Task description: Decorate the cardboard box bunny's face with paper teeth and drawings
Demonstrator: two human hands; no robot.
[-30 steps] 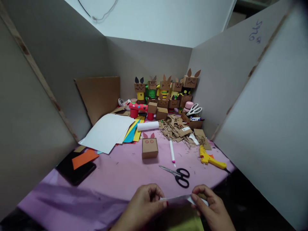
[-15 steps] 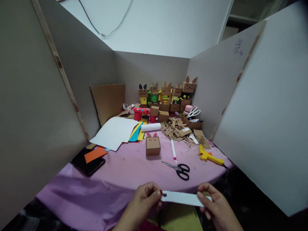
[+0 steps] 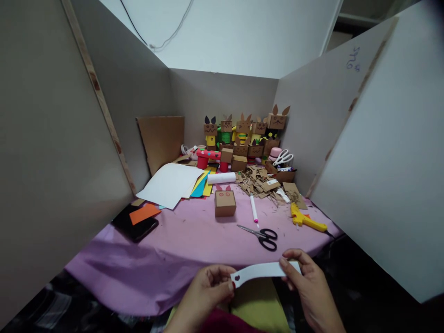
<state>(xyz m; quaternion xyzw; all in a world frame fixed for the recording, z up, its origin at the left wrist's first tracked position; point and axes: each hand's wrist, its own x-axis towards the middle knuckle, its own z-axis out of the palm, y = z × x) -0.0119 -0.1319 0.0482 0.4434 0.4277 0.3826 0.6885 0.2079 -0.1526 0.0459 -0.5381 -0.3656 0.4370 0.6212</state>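
A white paper strip [image 3: 260, 271] is held in the air just off the near edge of the desk [image 3: 166, 259], stretched between both hands and bowed slightly upward in the middle. Its left end is pinched between the thumb and fingertips of the left hand [image 3: 204, 296], which is closed tightly on that end. A small dark spot is seen there, though whether it is a hole or a mark cannot be told. The right end is nipped by the thumb and forefinger of the right hand [image 3: 308, 289], with the other fingers curled loosely beneath. A yellow-green sheet [image 3: 260, 307] is seen under the strip. Thin paper held at both ends like this could be torn by a hard pull, most likely at the dark spot, or creased if the hands are pushed together. Should one pinch be slackened, the strip could be dropped into the dark gap below the desk edge. Black scissors [image 3: 263, 237] lie just beyond the hands and could be knocked by a careless reach. A yellow glue gun [image 3: 307, 221] rests farther right, near the edge, where it could be brushed off.
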